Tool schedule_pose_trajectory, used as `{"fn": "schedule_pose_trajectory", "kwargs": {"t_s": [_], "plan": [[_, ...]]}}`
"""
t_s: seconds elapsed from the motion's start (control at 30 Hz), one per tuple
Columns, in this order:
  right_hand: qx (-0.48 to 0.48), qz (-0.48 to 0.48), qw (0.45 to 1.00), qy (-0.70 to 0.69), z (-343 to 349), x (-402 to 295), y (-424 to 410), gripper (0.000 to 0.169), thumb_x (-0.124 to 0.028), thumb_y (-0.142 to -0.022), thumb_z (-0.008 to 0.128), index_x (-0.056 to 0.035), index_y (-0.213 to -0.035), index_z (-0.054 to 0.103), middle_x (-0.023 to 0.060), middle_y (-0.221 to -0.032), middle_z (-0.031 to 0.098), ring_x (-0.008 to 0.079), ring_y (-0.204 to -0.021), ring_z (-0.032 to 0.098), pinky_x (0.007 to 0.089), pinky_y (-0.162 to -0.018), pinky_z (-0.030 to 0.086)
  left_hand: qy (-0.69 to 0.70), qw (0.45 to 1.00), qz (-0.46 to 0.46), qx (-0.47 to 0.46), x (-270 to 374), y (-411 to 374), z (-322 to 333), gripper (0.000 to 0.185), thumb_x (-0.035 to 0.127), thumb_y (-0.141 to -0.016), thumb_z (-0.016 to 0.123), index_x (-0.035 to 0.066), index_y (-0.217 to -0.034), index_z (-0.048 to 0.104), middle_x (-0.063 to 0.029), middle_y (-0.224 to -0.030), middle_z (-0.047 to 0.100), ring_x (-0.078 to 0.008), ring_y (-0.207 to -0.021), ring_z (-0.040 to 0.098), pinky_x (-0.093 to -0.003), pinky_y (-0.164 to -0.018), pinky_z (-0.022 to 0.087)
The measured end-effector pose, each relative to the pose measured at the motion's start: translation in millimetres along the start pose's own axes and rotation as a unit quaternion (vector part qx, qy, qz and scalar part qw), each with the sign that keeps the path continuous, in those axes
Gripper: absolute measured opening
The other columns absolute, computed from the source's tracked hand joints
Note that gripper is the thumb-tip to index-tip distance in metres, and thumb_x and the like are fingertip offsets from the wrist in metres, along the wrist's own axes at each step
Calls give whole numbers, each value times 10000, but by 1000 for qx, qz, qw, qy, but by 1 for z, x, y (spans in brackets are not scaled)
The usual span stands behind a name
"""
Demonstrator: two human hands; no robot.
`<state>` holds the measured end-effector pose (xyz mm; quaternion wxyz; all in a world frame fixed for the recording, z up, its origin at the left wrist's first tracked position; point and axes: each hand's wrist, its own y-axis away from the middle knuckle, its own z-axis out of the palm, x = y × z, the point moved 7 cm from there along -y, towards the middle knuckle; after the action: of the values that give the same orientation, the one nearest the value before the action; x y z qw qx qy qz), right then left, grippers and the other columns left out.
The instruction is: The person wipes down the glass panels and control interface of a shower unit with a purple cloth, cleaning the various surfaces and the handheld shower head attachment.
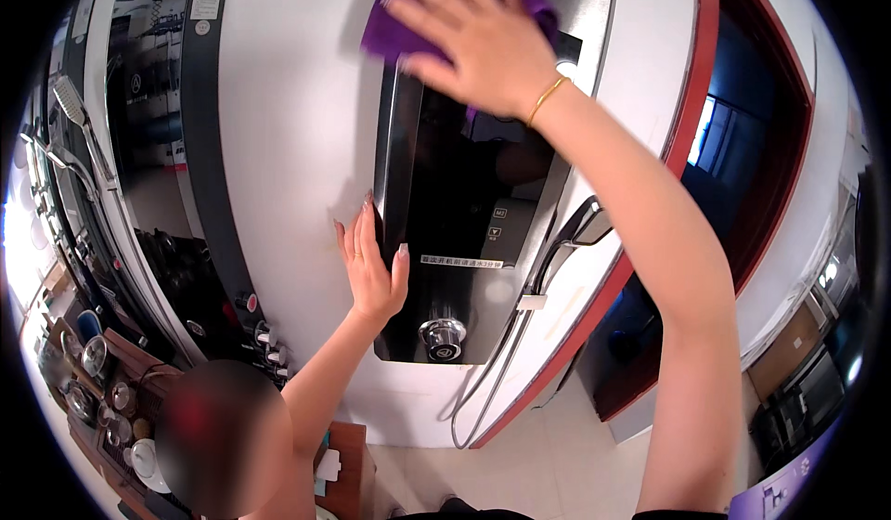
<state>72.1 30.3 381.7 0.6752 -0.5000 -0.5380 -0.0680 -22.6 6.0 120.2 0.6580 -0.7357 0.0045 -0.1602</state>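
A black wall-mounted shower heater panel (pixel 445 172) with a glossy front stands before me; it bears a strip of writing, buttons and a chrome knob (pixel 443 337) low down. Raised at its upper end, my right hand (pixel 480 39) lies spread and flat over a purple cloth (pixel 390 25), pressing it to the panel's top. A gold bangle circles that wrist. My left hand (pixel 372 262) rests against the panel's lower left edge, fingers extended and holding nothing. To the panel's right, a hand shower (pixel 592 222) hangs in a holder, its hose looping below.
A red-framed doorway (pixel 686 137) opens on the right. More shower panels (pixel 150 102) line the left wall. Glassware and a white teapot (pixel 146 461) stand on a tray at lower left. A wooden cabinet (pixel 348 457) is below; a blurred round shape covers part of the lower left.
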Motion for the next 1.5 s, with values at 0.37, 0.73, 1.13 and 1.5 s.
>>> {"fn": "schedule_pose_trajectory", "kwargs": {"t_s": [0.37,0.73,1.13,1.5], "plan": [[54,332,938,87,-35,103,40,623,-425,-966,394,-31,-1445,333,197,-1527,256,449,-1404,192,558,-1133,195,-11,1000,12,-7,5,2,2,698,92,-847,545,-42,-1460,237,-237,-1451,368,-393,-1311,380,-611,-1121,133],[-92,23,989,-115,-3,-77,85,715,-500,-827,605,-204,-1443,392,57,-1546,284,349,-1441,190,693,-1069,172,9,1000,6,-13,2,4,4,644,117,-875,495,-36,-1453,256,-241,-1449,366,-401,-1318,367,-611,-1117,141],[63,231,968,73,-28,109,43,611,-484,-930,469,-185,-1454,372,107,-1543,275,365,-1428,198,596,-1112,193,-12,1000,14,-8,7,3,0,639,96,-870,489,-31,-1454,263,-231,-1455,371,-383,-1321,377,-596,-1121,144],[47,325,944,-30,-26,18,119,619,-302,-901,543,-26,-1424,360,241,-1512,245,538,-1338,227,537,-1111,250,-14,1000,-2,-6,1,4,-2,643,88,-866,500,-30,-1453,264,-228,-1445,384,-383,-1314,385,-596,-1118,161]]}}
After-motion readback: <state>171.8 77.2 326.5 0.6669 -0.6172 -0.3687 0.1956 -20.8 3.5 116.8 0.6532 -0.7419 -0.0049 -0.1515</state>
